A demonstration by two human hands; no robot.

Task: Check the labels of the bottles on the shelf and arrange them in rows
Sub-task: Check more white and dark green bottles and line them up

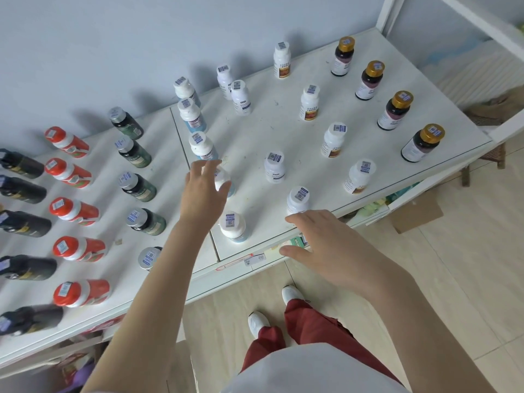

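Note:
Many bottles stand in rows on a white shelf top (255, 137). My left hand (202, 191) reaches over a white-capped bottle with a blue label (224, 181), its fingers spread around the cap; whether they grip it is unclear. My right hand (320, 236) hovers with fingers extended just in front of a white bottle (297, 198) near the shelf's front edge. Another white-capped, blue-labelled bottle (233, 226) stands between my two arms. Rows of red bottles (75, 211), dark green bottles (137, 187) and gold-capped bottles (395, 110) flank them.
A blue wall backs the shelf. Black bottles (22, 222) line the far left. A white frame (465, 15) rises at the right end. A cardboard piece (416, 212) and a wooden stool (485, 157) sit on the tiled floor to the right.

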